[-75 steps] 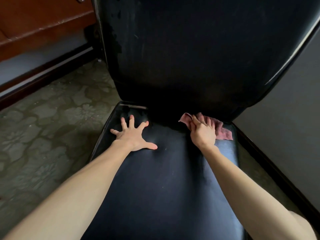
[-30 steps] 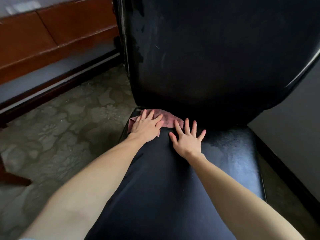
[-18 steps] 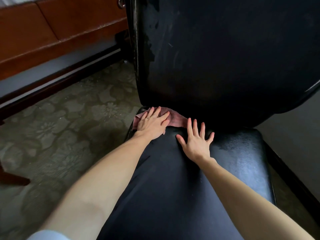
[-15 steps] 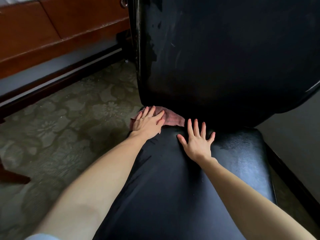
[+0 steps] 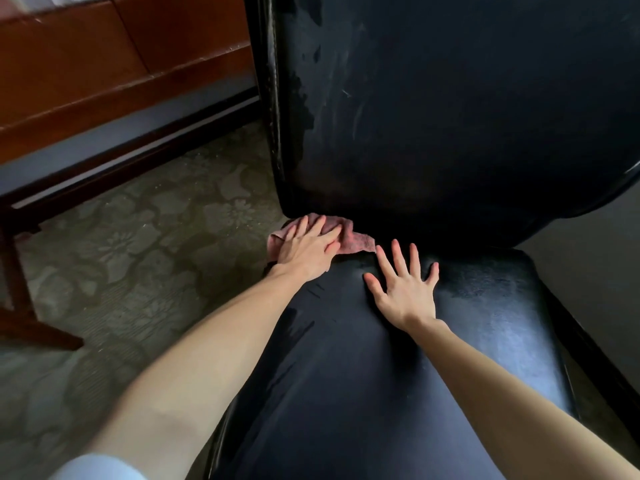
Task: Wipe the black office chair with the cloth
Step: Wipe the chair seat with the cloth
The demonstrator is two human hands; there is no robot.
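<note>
Your left hand (image 5: 306, 249) lies flat on the pink cloth (image 5: 356, 240), fingers straight and close together, pressing it into the far left corner of the black office chair (image 5: 491, 341), where the seat (image 5: 346, 393) meets the backrest (image 5: 433, 116). Your right hand (image 5: 403, 287) rests just right of the cloth, fingers spread wide on the bare seat, holding nothing. The step in hand looks like wiping the seat's far edge. It should go best if you bear down through the whole palm so the bunched cloth does not roll under your fingers, work its edge into the crease below the backrest, and draw it across in overlapping passes while the right hand braces the chair against any swivel. The cloth is soft, nubbly and crumpled, and part of it reaches past the seat's left edge. The seat is smooth, glossy black upholstery, likely leather or vinyl, with rounded corners, faint streaks near its left side and a mottled sheen at the far right. The tall, curved backrest is scuffed and flaking along its left edge, so go lightly there. Patterned carpet (image 5: 138, 237) and reddish wooden furniture (image 5: 86, 64) lie to the left.
</note>
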